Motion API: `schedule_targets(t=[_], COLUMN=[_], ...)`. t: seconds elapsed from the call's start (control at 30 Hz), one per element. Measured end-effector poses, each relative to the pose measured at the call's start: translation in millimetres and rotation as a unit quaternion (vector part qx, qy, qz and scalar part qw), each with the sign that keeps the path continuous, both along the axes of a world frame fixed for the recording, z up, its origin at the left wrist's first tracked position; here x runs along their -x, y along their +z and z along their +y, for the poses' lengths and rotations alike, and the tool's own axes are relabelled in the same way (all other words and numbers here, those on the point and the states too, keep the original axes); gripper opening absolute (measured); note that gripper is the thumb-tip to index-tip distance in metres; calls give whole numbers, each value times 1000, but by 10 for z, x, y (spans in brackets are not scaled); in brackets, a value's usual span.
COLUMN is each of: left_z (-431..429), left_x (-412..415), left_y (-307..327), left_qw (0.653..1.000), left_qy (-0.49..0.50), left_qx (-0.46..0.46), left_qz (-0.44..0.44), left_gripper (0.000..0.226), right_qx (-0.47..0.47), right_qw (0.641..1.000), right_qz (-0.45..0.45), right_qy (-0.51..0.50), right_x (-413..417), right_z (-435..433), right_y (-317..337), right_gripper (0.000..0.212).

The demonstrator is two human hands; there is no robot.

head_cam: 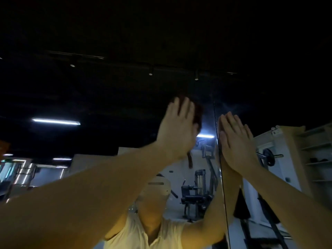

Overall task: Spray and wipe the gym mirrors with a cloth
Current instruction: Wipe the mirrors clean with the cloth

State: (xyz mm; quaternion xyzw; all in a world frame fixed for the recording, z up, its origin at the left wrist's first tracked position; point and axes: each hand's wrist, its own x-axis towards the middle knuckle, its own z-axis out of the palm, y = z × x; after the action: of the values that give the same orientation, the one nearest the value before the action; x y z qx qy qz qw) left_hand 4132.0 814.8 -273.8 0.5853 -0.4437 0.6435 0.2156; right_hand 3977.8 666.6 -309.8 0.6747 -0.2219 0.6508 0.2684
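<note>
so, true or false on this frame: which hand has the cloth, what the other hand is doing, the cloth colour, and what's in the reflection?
1. The left hand presses a cloth against the mirror. True.
2. The right hand holds a spray bottle. False: it lies flat on the glass with straight fingers beside the vertical seam, and no bottle is in view.
3. The cloth is white. False: it looks dark reddish brown.
4. A weight machine shows in the reflection. True.
</note>
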Motion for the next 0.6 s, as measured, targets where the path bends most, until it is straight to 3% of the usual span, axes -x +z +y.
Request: schedule_targets(t=[0.17, 0.27, 0.33, 0.47, 0.6], left_z=[70, 222, 291, 404, 56], left_x=[-111, -291, -333, -239, 72], left_y=[-497, -278, 10, 643, 836], left_qw=[965, 938, 950, 993, 999], left_qy=[13, 35, 40, 12, -13], left_qx=[-141, -234, -219, -77, 22], left_qz=[-219, -255, -220, -90, 47], left_gripper=[62, 63, 63, 62, 63], right_qx=[-18, -20, -11, -9, -5], right_qw=[1000, 1000, 1000, 1000, 1000], right_qz=[22, 18, 13, 14, 21], right_qy=[8, 4, 13, 2, -2], right_x=[45, 28, 21, 29, 51], right_z=[7, 12, 16, 20, 1], right_y=[24, 16, 10, 3, 15], right_gripper=[71, 71, 70, 72, 73])
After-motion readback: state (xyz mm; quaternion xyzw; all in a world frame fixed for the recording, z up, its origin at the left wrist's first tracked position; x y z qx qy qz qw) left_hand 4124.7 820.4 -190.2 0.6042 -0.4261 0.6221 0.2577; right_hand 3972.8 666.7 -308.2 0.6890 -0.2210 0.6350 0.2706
